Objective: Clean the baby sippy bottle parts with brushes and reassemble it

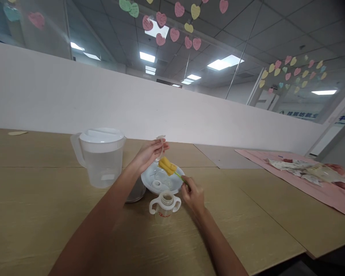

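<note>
Bare forearms [100, 216] reach across the counter [241, 230]; the left hand [149, 153] holds a translucent straw piece [161, 147], the right hand [194, 194] a yellow sponge brush [167, 166] over a white bowl [145, 177]. Nearer stands an open two-handled bottle [165, 205].

An office-like interior, by its ceiling light panels [225, 62] and glass partition [120, 28] (heart-shaped notes [161, 18] stuck on).

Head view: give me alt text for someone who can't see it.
The left hand holds a thin translucent piece and the right hand a yellow sponge brush by its green handle, at a white bowl holding small parts. An open two-handled bottle stands in front, and a lidded pitcher to the left.
</note>
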`<state>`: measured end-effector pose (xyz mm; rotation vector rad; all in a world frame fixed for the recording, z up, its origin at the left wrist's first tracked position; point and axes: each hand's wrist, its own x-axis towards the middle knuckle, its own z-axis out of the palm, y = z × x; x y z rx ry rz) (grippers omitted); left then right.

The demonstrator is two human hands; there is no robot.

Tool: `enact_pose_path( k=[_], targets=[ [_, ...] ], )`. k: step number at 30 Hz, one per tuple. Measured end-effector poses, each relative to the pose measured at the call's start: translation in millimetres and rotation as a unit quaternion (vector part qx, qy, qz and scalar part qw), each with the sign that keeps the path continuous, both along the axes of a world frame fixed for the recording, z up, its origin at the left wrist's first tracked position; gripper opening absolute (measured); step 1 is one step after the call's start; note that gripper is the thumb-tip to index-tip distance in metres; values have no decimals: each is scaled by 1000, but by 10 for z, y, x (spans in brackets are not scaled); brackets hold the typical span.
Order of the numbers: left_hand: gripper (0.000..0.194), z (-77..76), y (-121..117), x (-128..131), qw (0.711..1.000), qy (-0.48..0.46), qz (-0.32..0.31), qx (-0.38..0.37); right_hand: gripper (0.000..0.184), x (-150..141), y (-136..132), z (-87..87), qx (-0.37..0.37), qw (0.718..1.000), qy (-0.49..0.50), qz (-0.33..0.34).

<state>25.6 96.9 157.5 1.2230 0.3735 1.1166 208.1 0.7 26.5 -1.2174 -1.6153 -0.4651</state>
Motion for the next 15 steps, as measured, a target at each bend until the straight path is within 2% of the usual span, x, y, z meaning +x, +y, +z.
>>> enact_pose_path(
  k=[1, 2, 3, 5, 6, 7, 8, 9, 15],
  targets=[
    [18, 1, 10, -30, 995, 66, 48, 53, 26, 3, 6, -9, 2, 1000, -5, -4],
    [19, 0, 20, -67, 976, 154, 104, 117, 26, 5, 10, -15, 6, 1000, -4, -9],
    [21, -4, 31, -108, 932, 262, 166, 186, 25, 7, 13, -20, 10, 1000, 1, -14],
    [25, -22, 56, -194, 790, 468, 265, 294, 25, 13, 17, -23, 16, 1000, 12, -21],
    [28, -35, 70, -232, 723, 537, 293, 322, 25, 16, 19, -23, 18, 999, 17, -24],
    [29, -51, 84, -266, 674, 584, 307, 332, 26, 20, 20, -23, 19, 999, 20, -27],
    [30, -68, 97, -296, 648, 611, 312, 331, 26, 23, 22, -23, 18, 999, 21, -29],
    [29, -83, 110, -323, 639, 626, 309, 324, 26, 26, 24, -23, 17, 999, 21, -30],
    [14, -154, 176, -514, 605, 692, 275, 282, 26, 16, 29, -17, 21, 999, 24, -39]
  ],
)
